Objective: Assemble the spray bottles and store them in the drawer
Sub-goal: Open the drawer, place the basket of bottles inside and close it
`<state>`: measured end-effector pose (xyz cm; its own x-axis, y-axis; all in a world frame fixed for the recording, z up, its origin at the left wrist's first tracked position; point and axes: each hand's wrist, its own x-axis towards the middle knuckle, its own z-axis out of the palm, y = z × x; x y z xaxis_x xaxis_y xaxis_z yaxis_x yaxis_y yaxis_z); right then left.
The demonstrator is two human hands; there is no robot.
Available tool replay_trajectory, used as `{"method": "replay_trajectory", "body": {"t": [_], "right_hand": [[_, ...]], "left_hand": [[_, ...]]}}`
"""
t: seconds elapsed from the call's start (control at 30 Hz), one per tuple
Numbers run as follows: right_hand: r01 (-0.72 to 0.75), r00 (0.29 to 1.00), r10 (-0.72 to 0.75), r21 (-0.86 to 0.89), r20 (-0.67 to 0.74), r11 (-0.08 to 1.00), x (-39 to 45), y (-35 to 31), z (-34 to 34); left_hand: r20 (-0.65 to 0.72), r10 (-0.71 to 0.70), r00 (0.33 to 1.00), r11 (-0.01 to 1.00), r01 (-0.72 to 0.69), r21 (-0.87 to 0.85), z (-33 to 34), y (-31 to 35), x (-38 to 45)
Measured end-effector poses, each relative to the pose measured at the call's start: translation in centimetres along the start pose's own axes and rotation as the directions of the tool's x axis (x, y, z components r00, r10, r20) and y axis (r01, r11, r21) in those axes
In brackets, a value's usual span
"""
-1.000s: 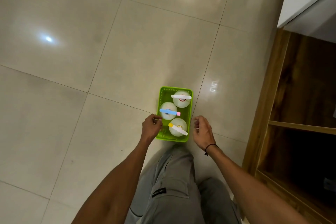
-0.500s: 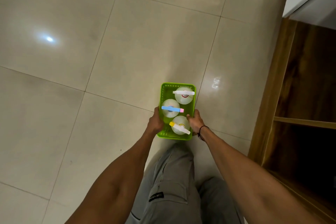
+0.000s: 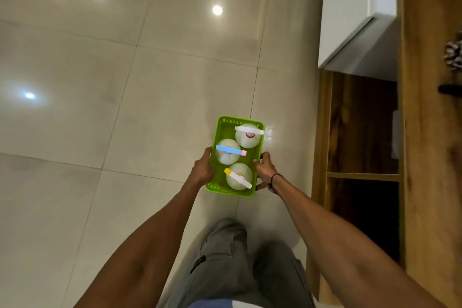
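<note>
A green plastic basket [image 3: 221, 130] is held above the tiled floor, seen from above. Three assembled spray bottles stand in it: one with a white head [image 3: 248, 135] at the far right, one with a blue and pink head [image 3: 228, 151] at the left, and one with a white and yellow head [image 3: 238, 177] nearest me. My left hand [image 3: 203, 170] grips the basket's left rim. Gripping the right rim is my right hand [image 3: 265, 171], which has a black band at its wrist.
A wooden cabinet [image 3: 360, 132] with open, dark compartments stands at the right, and a horizontal shelf board [image 3: 362, 177] divides them. A white panel [image 3: 350, 15] juts out above it. My grey trouser legs [image 3: 225, 257] fill the bottom middle.
My hands closed on the basket's two sides and lifted it off the floor. The view has risen and swung, so more of the cabinet and the white panel shows.
</note>
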<state>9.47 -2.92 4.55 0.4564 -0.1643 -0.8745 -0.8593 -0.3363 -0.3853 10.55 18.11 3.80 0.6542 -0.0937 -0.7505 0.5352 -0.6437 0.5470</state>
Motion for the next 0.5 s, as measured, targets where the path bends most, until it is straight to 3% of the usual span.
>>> {"method": "replay_trajectory", "body": {"t": [0.23,0.5], "right_hand": [[0.111,0.992,-0.114,-0.064,-0.046,0.992,-2.3,-3.1,-4.5],[0.134,0.990,-0.139,-0.158,-0.021,0.978,-1.1,-5.3,-10.9]], "left_hand": [[-0.015,0.090,0.996,0.995,-0.090,0.043,-1.3,5.0,-1.5],[-0.022,0.031,0.999,1.000,-0.031,-0.002,0.5,11.0,-1.1]]}}
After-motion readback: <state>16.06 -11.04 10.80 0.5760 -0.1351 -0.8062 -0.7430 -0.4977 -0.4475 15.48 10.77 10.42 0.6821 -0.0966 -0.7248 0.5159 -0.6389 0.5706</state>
